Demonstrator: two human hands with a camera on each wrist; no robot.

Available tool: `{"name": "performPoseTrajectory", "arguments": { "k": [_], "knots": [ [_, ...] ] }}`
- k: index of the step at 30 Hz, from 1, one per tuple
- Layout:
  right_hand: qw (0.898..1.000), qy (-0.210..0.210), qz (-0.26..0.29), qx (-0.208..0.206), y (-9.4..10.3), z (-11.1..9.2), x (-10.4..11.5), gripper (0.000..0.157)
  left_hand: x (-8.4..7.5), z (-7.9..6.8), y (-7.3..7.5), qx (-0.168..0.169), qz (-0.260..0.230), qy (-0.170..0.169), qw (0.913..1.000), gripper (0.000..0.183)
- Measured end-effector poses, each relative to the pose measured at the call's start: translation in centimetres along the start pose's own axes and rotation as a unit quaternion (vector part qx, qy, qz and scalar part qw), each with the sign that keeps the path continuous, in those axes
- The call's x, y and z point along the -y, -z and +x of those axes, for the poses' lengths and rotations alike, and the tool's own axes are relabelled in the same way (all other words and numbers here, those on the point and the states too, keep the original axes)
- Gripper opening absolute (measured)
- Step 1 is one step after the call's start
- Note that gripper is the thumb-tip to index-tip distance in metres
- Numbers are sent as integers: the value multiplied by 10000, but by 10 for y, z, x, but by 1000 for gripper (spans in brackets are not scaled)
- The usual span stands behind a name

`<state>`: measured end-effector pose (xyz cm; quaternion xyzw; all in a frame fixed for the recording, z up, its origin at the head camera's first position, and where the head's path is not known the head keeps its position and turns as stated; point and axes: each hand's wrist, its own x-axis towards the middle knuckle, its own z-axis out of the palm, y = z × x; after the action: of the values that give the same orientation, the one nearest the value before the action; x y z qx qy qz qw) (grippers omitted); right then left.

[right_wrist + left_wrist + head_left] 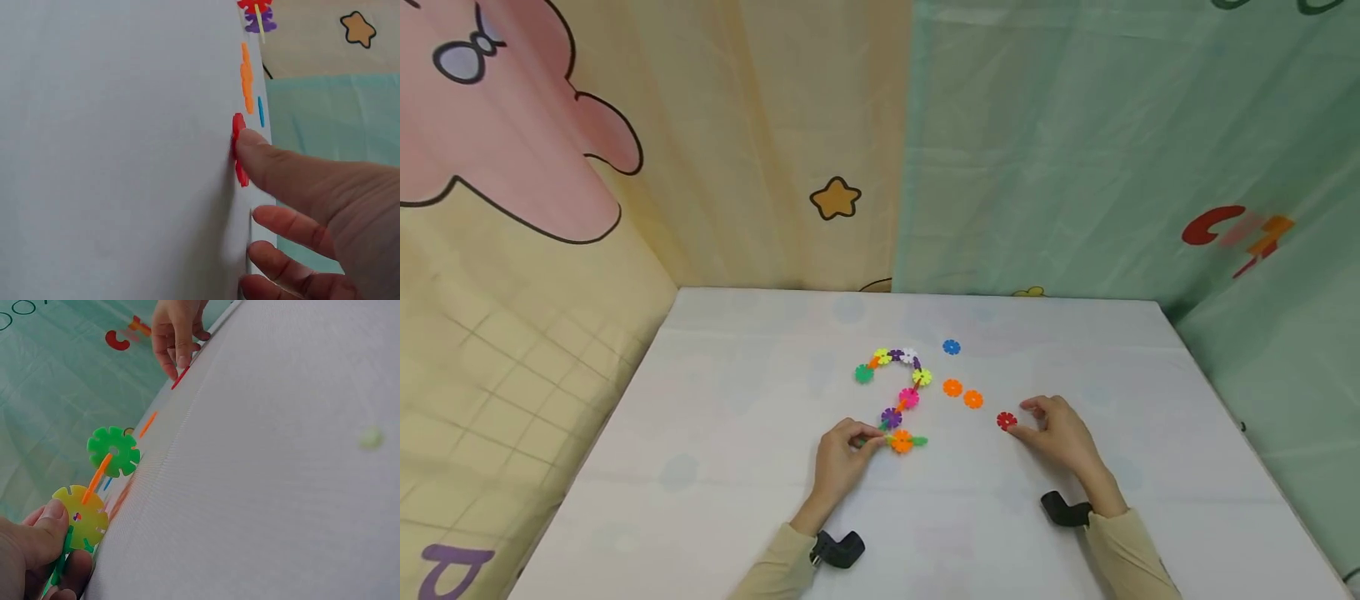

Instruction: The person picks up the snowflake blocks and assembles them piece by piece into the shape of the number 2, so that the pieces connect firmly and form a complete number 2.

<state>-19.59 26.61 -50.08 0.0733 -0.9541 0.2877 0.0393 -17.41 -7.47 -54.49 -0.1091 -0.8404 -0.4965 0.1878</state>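
Observation:
A curved chain of notched plastic interlocking discs (pixel 909 397) lies on the table, in green, orange, yellow, purple, white and pink. At its near end, my left hand (pixel 841 457) pinches a yellow disc (pixel 87 519); a green disc, seen edge-on, slots into it by the fingers. An orange disc (pixel 902 442) is joined close to the left fingertips. My right hand (pixel 1060 433) touches a loose red disc (pixel 240 150) with its thumb. The red disc lies flat on the table, and the other right fingers stand apart from the thumb.
Two loose orange discs, the farther one (pixel 952 387) beside the nearer one (pixel 973 399), lie between the chain and the red disc. A blue disc (pixel 951 347) lies farther back. Printed curtains (pixel 1045 167) hang behind the white table (pixel 737 500).

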Motion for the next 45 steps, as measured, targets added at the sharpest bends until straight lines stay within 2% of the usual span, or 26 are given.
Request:
{"name": "performPoseTrajectory", "arguments": {
  "k": [3,6,9,12,13,15,18,20,26,30,35,38,41,43,45],
  "knots": [
    [9994,222,204,178,0,3,-1,29,0,1,-1,35,-61,-34,10000,9],
    [9980,231,515,268,-1,5,1,22,-1,2,-1,55,-142,-48,9999,8],
    [9928,-111,1098,463,-2,2,5,21,-2,2,-1,47,-153,-23,9999,8],
    [9775,-463,1898,797,-3,-1,12,19,-3,1,-1,45,-113,8,9999,8],
    [9753,-512,1957,883,-4,-1,14,18,-3,1,-1,57,-100,18,9999,8],
    [9761,-432,1902,963,-7,-2,20,15,-3,2,-1,76,-64,3,10000,8],
    [9860,-223,1415,854,-12,0,32,10,-3,3,0,86,-17,0,10000,8],
    [9882,-142,1267,848,-16,1,40,9,-3,3,0,71,-2,14,10000,8],
    [9898,19,726,1227,-31,5,55,31,-1,1,2,11,-47,47,10000,9],
    [9925,78,471,1125,-35,5,57,27,-1,1,2,100,-54,132,9998,8],
    [9914,121,792,1032,-36,2,57,28,-1,1,2,65,-30,161,9998,9],
    [9907,-38,993,928,-38,1,57,30,-1,0,2,47,-18,60,10000,9],
    [9883,-65,1257,864,-42,2,58,22,-2,0,2,36,-5,18,10000,9],
    [9804,-57,1706,985,-46,2,59,17,-2,0,2,46,-10,55,10000,9],
    [9636,-158,2332,1297,-50,2,61,16,-1,0,2,70,-10,146,9999,9]
  ]
}}
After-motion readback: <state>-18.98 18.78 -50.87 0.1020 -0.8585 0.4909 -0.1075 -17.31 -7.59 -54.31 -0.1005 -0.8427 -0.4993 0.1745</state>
